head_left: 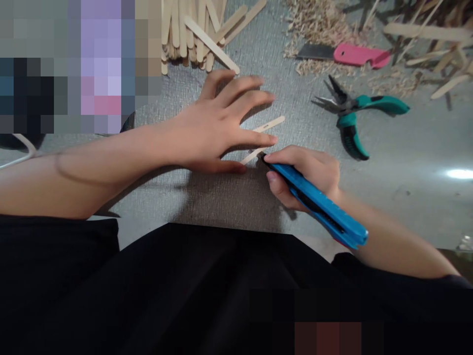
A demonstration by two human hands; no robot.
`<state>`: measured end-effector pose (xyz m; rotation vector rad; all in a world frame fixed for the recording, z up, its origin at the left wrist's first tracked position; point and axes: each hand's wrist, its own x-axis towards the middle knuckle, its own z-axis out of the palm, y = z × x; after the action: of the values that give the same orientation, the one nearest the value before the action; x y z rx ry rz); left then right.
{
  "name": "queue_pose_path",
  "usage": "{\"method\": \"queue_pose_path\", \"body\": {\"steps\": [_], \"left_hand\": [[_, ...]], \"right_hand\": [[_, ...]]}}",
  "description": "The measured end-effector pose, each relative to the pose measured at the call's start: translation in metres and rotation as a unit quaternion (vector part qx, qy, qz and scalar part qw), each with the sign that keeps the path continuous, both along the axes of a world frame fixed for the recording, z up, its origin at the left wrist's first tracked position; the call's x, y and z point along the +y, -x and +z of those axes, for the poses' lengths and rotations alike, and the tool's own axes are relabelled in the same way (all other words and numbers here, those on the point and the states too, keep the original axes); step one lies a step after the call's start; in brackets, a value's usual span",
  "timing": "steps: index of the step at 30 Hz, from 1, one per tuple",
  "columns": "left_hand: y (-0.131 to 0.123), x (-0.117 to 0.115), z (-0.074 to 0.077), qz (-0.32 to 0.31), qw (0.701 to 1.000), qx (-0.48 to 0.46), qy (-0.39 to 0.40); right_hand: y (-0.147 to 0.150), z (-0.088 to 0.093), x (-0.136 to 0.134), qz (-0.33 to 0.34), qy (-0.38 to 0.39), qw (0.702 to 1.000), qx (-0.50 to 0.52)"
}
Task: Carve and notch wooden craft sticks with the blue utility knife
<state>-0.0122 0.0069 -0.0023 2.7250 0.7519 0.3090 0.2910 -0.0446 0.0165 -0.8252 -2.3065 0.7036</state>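
My right hand (306, 172) is closed around a blue utility knife (318, 197), its tip pointing up and left. That tip meets a thin wooden strip (254, 156) on the grey work surface. My left hand (229, 118) lies with fingers spread, the thumb and index finger pressing on the strip from above. A wooden craft stick (275, 122) with a small slot in it shows between two fingers of this hand; its other end is hidden underneath. The left fingertips rest near a pile of craft sticks (201, 34).
Green-handled pliers (347, 106) lie with jaws apart at the right. Behind them are a pink-handled blade (362, 55) and a heap of wood shavings (314, 24). More loose sticks (428, 32) fill the far right corner. The upper left is blurred out.
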Motion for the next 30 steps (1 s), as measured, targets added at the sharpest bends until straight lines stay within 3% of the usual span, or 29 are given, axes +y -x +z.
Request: {"method": "queue_pose_path", "body": {"steps": [10, 22, 30], "left_hand": [[-0.003, 0.003, -0.005, 0.010, 0.999, -0.020, 0.032], [-0.008, 0.005, 0.005, 0.007, 0.999, 0.022, 0.042], [-0.006, 0.004, 0.003, -0.008, 1.000, 0.013, 0.007]], "right_hand": [[0.003, 0.003, 0.001, 0.005, 0.032, 0.999, 0.012], [0.004, 0.000, 0.006, 0.033, 0.024, 0.999, 0.034], [-0.001, 0.006, 0.007, 0.041, 0.026, 0.999, 0.006]]}}
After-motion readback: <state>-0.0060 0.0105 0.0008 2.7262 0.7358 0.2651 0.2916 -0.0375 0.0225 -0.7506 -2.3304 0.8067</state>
